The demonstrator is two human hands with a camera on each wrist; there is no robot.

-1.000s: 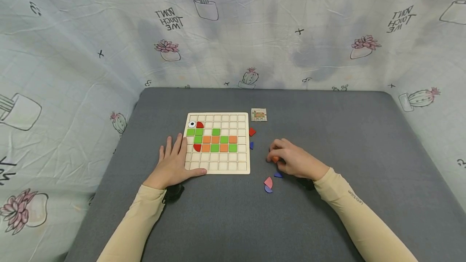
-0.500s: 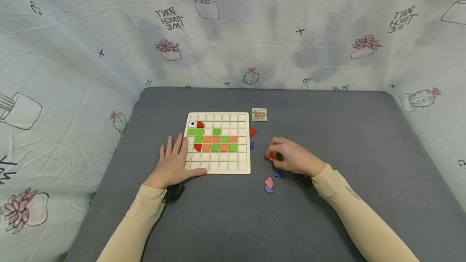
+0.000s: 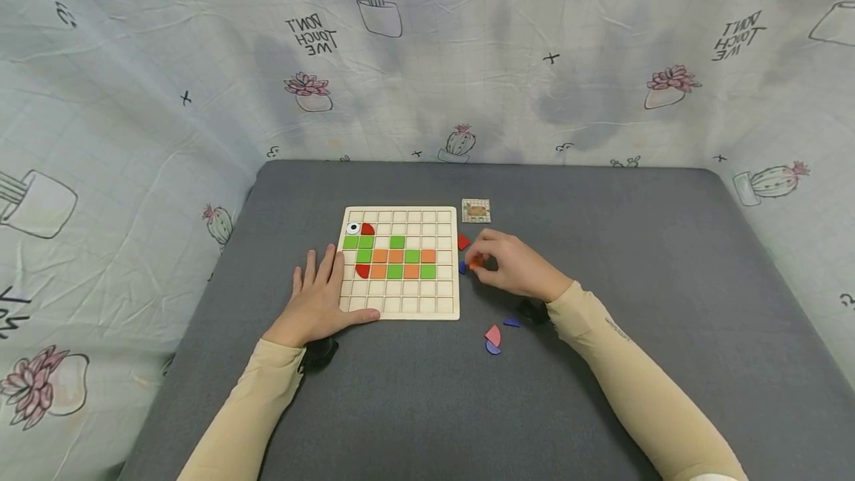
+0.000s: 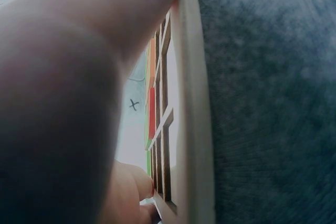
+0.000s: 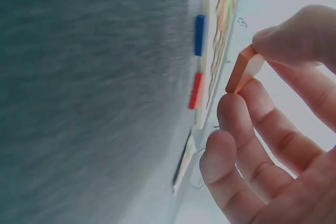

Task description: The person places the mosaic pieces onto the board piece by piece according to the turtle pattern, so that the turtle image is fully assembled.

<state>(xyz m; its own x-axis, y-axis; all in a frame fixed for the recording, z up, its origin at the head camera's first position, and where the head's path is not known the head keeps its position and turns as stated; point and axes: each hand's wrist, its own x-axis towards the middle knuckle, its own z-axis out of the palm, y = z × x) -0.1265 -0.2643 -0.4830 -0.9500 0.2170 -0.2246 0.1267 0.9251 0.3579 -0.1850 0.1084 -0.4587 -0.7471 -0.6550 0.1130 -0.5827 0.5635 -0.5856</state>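
Observation:
A pale wooden grid board (image 3: 401,304) lies on the dark grey table, with green, orange and red tiles and a white eye piece (image 3: 352,228) set in its cells. My left hand (image 3: 317,306) rests at the board's left side and lower corner, fingers spread, thumb along the near edge. Just off the right edge, my right hand (image 3: 517,266) pinches an orange tile (image 5: 244,71) between thumb and fingertips, held above the table. Under and beside those fingers lie a blue piece (image 5: 199,35) and a red piece (image 5: 196,91), both close to the board's edge.
A small patterned card (image 3: 476,211) lies beyond the board's far right corner. Nearer me on the table are a blue piece (image 3: 511,322), a pink piece (image 3: 493,335) and another blue piece (image 3: 493,347). A printed cloth (image 3: 501,95) hangs behind the table.
My right hand has moved left and away from me with the orange tile, coming close to the board's right edge. The left hand has stayed in place.

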